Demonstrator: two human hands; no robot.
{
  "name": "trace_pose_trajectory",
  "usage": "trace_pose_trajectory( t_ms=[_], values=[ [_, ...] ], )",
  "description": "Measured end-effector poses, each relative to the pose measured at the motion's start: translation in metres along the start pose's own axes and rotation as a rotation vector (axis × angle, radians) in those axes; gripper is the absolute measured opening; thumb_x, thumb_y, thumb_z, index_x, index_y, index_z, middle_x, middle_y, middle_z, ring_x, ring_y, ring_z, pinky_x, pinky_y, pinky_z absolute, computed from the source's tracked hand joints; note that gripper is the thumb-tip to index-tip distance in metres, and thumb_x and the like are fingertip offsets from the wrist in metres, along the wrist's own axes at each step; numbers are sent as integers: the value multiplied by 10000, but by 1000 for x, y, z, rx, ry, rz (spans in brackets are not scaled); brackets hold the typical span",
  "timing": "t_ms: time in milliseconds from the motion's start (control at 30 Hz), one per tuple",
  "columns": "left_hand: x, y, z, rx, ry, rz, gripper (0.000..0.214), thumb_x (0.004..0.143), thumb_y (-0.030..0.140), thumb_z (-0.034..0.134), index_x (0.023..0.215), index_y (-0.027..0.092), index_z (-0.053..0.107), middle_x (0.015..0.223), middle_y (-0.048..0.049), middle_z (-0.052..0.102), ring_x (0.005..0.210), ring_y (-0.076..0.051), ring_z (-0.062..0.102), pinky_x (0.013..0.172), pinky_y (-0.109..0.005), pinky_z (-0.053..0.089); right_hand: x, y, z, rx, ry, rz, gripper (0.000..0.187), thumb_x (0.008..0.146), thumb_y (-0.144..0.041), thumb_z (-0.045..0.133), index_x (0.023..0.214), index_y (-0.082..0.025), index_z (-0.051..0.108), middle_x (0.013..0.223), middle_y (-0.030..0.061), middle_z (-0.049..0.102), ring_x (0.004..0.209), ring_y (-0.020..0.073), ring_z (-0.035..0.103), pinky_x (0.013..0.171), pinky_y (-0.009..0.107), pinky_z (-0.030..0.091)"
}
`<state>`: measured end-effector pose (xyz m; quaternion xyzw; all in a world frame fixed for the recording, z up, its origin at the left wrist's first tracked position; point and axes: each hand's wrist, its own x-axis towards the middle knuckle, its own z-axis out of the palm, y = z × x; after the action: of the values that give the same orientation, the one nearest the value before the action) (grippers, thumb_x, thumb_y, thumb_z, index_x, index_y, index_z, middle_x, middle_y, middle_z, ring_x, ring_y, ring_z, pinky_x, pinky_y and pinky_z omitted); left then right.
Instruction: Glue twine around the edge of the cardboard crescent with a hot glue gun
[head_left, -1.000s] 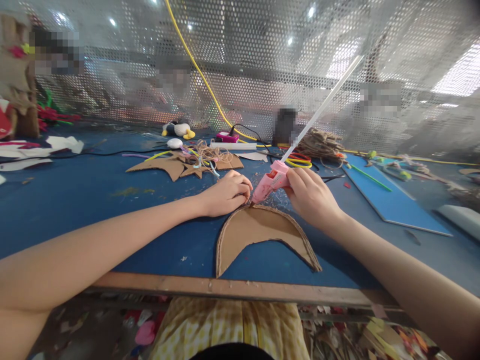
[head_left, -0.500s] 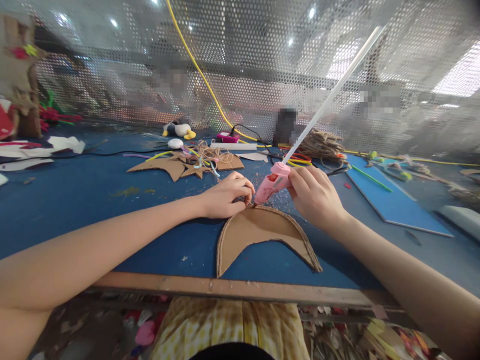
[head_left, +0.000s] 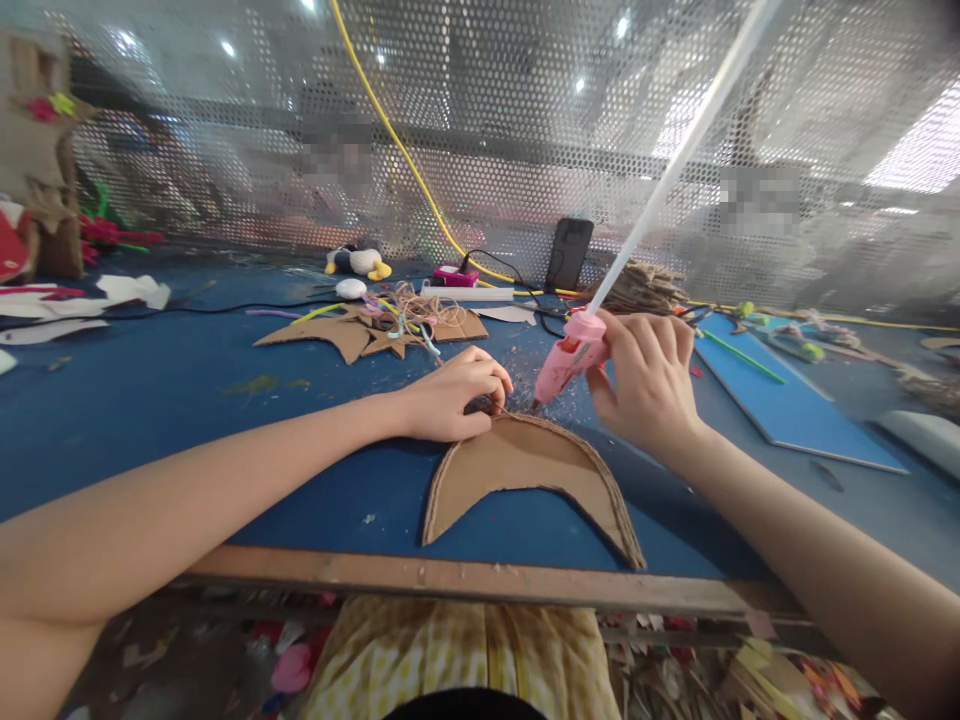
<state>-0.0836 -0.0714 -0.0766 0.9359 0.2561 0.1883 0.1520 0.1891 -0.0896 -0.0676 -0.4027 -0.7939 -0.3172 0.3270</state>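
Observation:
A crescent-shaped cardboard piece (head_left: 525, 470) edged with twine lies flat on the blue table (head_left: 187, 400) near its front edge. My left hand (head_left: 454, 395) is curled at the top of the crescent, fingertips pinching the twine against the edge. My right hand (head_left: 649, 385) grips a pink glue gun (head_left: 568, 358) with a long white glue stick (head_left: 675, 170) pointing up and away. The gun's nozzle hovers just right of my left fingertips, slightly above the table.
Cardboard star shapes with loose twine and coloured wires (head_left: 390, 325) lie behind my hands. A black phone (head_left: 568, 255) leans on the perforated screen (head_left: 480, 130). A blue board (head_left: 780, 395) lies right. A yellow cable (head_left: 405, 150) runs up the screen. The wooden table edge (head_left: 465, 577) is close.
My right hand has lifted the glue gun up and to the right, away from the cardboard's top edge. The cardboard has turned slightly. My left hand stays pressed on the twine.

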Motion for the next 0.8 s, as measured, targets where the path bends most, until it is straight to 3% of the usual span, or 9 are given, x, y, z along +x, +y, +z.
trace_pose_trajectory(
  t_ms=[233,333,467,567,667,800],
  values=[
    [0,2,0,17,41,55,195,755,112,547,902,193,647,1164,-86,675,1153,-280,460,1055,-471,396,-10,29,24,-30,-101,349,651,889,-244,446,1503,-62,333,1167,257,593,1089,413,546,892,606,435],
    [-1,3,0,30,61,27,132,804,139,543,883,191,635,1140,-87,681,1147,-280,469,1046,-469,400,-19,44,36,-50,-229,479,700,886,-261,442,1501,38,296,1157,325,602,1068,439,584,876,612,455],
    [0,4,0,26,85,1,134,911,226,519,822,185,610,1123,-91,685,1141,-271,480,1034,-458,402,-31,58,45,-85,-415,562,731,840,-247,463,1484,66,320,1053,323,645,961,426,635,796,578,485],
    [0,3,1,25,83,7,128,904,211,526,796,185,591,1119,-92,682,1142,-265,487,1027,-446,406,-32,58,42,-113,-491,551,680,843,-269,467,1439,53,408,1040,324,646,957,430,625,767,573,485],
    [0,2,2,22,80,14,127,899,201,524,789,184,584,1126,-97,679,1152,-265,486,1027,-441,407,-22,47,30,-124,-393,458,551,872,-287,490,1359,-37,555,1169,306,611,1071,437,562,842,614,453],
    [0,2,2,17,77,31,134,902,201,515,786,184,581,1119,-95,685,1133,-261,489,1025,-441,406,-3,21,8,263,-233,81,313,919,-196,467,1035,-245,753,1175,115,657,1176,322,467,1006,546,396]
  ],
)
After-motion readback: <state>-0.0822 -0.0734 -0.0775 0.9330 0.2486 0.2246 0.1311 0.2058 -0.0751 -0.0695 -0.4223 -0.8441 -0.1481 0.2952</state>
